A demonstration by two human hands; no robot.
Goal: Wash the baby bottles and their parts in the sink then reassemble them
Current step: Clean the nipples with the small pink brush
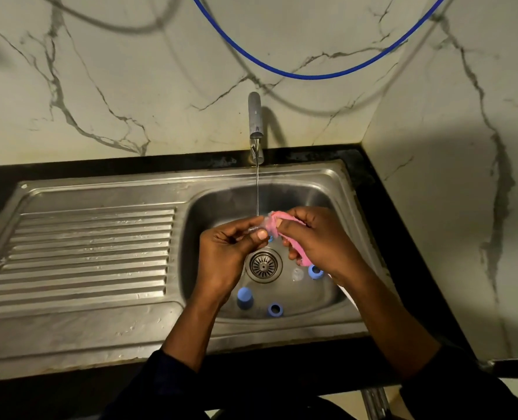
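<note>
Head view: at frame centre a clear part [252,231] is pinched by the left hand [228,253] under the tap stream [257,189], likely for rinsing, and rubbed with a pink cloth [274,224] gripped by the right hand [319,241]; blue parts [245,297] lie lower in the sink [312,197].

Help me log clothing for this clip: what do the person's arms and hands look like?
The left hand and right hand are bare: no gloves, and no ring, watch or bracelet shows. The forearms are bare too. The left sleeve and right sleeve are dark and end near the elbows.
</note>
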